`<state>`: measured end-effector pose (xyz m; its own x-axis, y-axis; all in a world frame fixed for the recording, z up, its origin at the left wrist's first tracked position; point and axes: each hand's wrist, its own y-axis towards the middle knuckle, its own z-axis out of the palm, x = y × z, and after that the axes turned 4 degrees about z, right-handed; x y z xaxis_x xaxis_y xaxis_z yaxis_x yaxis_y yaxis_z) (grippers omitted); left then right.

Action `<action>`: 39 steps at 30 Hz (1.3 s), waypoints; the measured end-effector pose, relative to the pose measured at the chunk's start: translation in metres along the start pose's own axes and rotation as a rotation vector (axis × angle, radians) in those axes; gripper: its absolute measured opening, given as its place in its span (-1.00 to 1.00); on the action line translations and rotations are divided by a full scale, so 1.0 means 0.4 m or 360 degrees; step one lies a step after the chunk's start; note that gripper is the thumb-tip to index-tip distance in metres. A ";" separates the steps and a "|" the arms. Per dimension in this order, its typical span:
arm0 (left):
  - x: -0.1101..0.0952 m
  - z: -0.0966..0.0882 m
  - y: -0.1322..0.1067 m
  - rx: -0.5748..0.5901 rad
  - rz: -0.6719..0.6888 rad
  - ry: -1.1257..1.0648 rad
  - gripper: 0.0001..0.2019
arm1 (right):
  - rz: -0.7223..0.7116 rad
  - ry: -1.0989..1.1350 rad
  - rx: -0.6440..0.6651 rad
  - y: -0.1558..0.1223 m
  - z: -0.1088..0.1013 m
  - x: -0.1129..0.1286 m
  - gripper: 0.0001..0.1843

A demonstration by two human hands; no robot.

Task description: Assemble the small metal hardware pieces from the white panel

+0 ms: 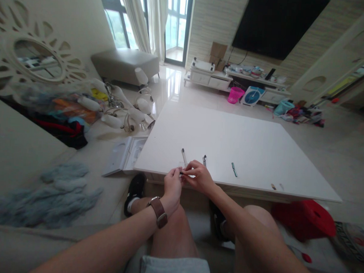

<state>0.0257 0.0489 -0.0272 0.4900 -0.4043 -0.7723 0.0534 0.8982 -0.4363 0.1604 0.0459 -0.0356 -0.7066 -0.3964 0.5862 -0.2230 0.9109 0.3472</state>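
Observation:
My left hand (172, 186), with a brown watch on the wrist, and my right hand (197, 177) meet at the near edge of a low white table (259, 155). Both pinch one small dark thing between their fingertips; it is too small to name. A thin white pen-like stick (184, 156) lies on the table just beyond the hands. A small dark clip-like piece (204, 159) lies to its right, and a short green stick (234, 169) farther right.
A white tray (124, 155) lies on the floor at the table's left. A chandelier with white shades (123, 106) and a clothes pile lie beyond. A red stool (309, 218) stands at the right. A TV cabinet, pink basket (234, 95) and fan stand at the back.

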 end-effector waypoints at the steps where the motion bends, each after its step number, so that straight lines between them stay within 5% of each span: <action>1: 0.000 0.000 0.001 -0.0006 0.0003 0.0003 -0.78 | 0.0003 0.0001 0.0005 0.001 0.002 -0.001 -0.90; 39: 0.013 -0.004 0.014 0.0001 0.0028 -0.0013 -0.84 | 0.0020 -0.0025 -0.0092 0.016 0.000 0.022 -0.82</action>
<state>0.0272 0.0516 -0.0343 0.4980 -0.3867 -0.7762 0.0450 0.9054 -0.4222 0.1528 0.0480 -0.0281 -0.7198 -0.3827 0.5792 -0.1750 0.9074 0.3821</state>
